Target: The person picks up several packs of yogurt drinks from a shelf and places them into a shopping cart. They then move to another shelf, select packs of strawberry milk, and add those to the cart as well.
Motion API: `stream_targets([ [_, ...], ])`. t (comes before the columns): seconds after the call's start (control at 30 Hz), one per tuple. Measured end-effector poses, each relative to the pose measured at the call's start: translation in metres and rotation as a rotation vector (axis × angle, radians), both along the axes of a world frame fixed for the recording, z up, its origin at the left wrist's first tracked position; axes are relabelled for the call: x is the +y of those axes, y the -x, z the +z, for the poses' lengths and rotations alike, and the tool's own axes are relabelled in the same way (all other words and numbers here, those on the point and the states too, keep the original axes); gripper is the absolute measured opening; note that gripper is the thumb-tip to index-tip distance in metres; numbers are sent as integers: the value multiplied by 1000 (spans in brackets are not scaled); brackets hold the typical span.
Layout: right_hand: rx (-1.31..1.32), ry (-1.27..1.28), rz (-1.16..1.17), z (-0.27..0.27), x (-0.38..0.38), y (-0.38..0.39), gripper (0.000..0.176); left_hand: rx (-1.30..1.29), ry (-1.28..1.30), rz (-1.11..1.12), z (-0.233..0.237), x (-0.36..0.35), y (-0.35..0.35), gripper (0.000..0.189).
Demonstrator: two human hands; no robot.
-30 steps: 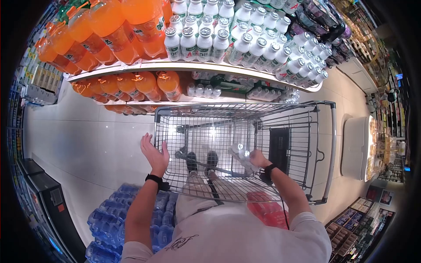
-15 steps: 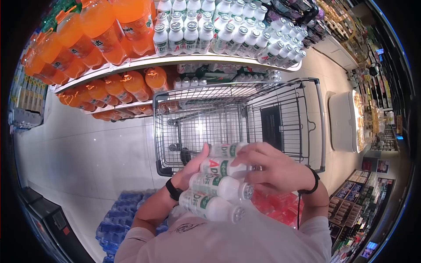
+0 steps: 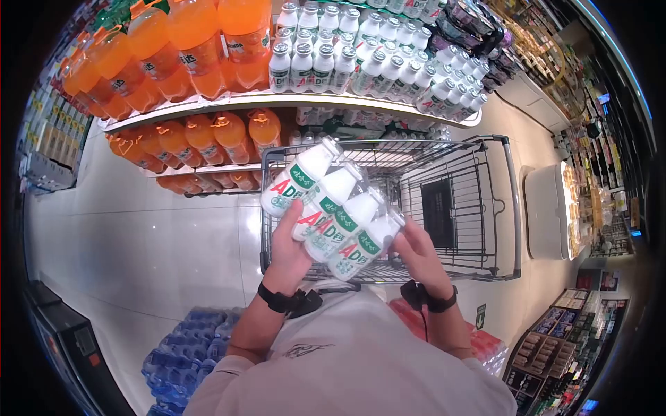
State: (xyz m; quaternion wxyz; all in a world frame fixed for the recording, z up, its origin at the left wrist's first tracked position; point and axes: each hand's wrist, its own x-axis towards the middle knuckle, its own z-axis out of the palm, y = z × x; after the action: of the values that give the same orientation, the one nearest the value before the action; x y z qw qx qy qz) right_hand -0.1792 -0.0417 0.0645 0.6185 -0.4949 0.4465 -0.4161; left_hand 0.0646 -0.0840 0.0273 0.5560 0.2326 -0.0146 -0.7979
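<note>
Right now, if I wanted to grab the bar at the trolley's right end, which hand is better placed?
Probably your right: the right hand is nearer that bar, at the right edge of the bottle pack. The left hand is farther off, its thumb across the pack's front.

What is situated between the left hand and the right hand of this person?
In the head view, a pack of white bottles lies between the left hand and right hand.
</note>
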Motion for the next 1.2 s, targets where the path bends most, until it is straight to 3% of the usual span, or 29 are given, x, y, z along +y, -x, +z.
stream_targets([
  [0.13,46,-7,-168,-8,-3,-15,32,38,73,-10,0,18,-2,55],
  [0.17,37,-4,-202,-12,-3,-14,30,-20,108,-36,3,21,-2,66],
  [0.37,-74,10,-303,-18,-2,-11,20,113,165,51,11,26,-2,94],
  [0.47,-90,70,-365,-9,0,-18,17,315,257,-12,10,25,-6,95],
  [0.5,-106,76,-381,-4,-1,-19,17,246,231,-26,13,24,-6,97],
  [0.6,-88,118,-410,7,0,-18,18,316,281,-114,6,25,-10,88],
  [0.67,-65,120,-432,10,0,-13,20,47,342,-194,-19,24,-25,76],
  [0.83,-86,-27,-440,10,2,-7,23,-404,362,-394,7,19,-34,48],
  [1.03,-185,-224,-460,4,4,-16,24,-467,152,-436,2,26,-31,44],
  [1.13,-177,-227,-446,-4,6,-18,25,-300,199,-444,-9,24,-39,50],
  [1.2,-182,-240,-447,-3,5,-22,26,-328,192,-428,-10,26,-40,59],
])
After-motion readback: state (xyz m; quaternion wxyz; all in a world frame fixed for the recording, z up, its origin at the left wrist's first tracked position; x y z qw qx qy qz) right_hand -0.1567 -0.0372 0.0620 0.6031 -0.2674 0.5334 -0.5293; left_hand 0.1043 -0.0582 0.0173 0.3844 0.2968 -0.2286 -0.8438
